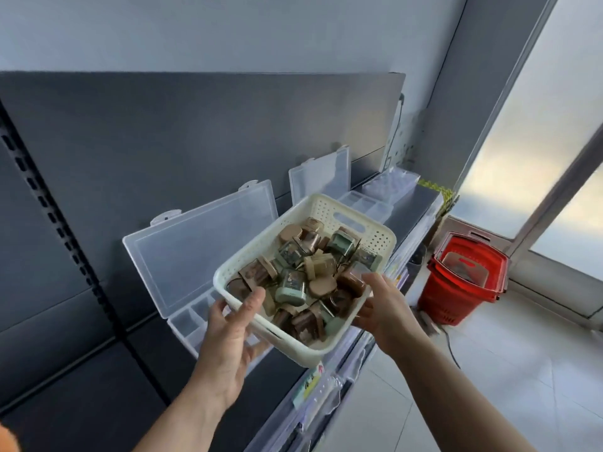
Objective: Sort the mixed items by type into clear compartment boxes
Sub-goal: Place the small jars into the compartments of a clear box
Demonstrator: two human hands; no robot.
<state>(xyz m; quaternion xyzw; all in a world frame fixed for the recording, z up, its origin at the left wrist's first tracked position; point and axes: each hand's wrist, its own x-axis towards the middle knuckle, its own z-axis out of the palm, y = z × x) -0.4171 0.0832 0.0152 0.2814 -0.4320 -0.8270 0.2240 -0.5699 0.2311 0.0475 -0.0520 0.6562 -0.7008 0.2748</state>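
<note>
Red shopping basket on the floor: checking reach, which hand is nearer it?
Right. The right hand grips the cream basket on its side facing the red shopping basket; the left hand grips the opposite side, farther off.

Cream perforated plastic basket (326, 216), tilted and raised off the dark shelf (411, 203), holds jumbled small brown, tan and green containers (293, 282); near clear plastic compartment box (195, 243) and far one (321, 177) sit open on it, lids upright.
</note>
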